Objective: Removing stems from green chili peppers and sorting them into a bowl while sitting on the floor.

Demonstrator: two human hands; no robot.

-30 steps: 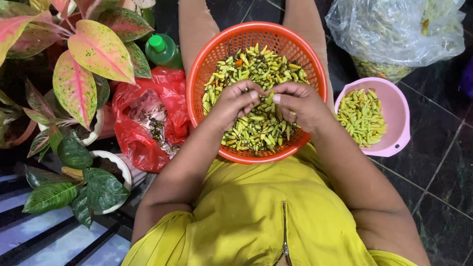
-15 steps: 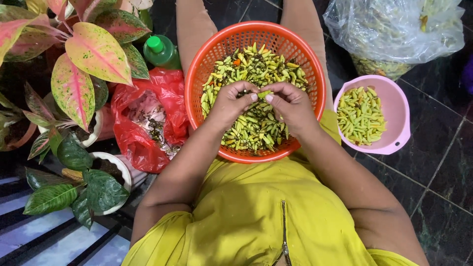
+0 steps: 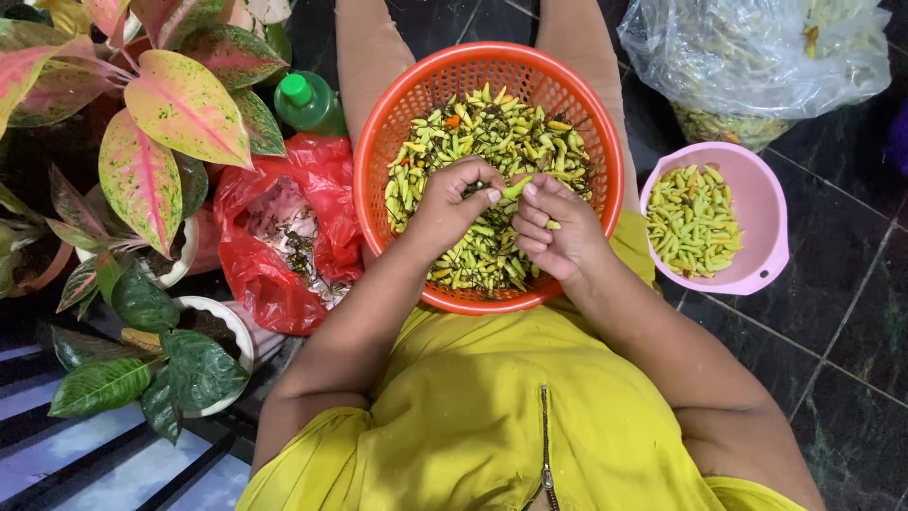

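Both hands meet over the orange basket (image 3: 392, 142), which rests on the person's lap and is heaped with small green and yellow chilies (image 3: 492, 132). One green chili (image 3: 516, 187) is pinched between them: the left hand (image 3: 452, 201) closes its fingertips on one end, and the right hand (image 3: 558, 227) nips the other end with thumb and forefinger, its remaining fingers curled. At three o'clock from the basket, on the dark tiled floor, sits a pink bowl (image 3: 761, 203) of chilies. At nine o'clock lies a red plastic bag (image 3: 251, 274) holding scraps. At one o'clock is a clear plastic bag (image 3: 757, 57), and at eleven o'clock a green bottle (image 3: 307, 99) beside potted plants (image 3: 170, 123).
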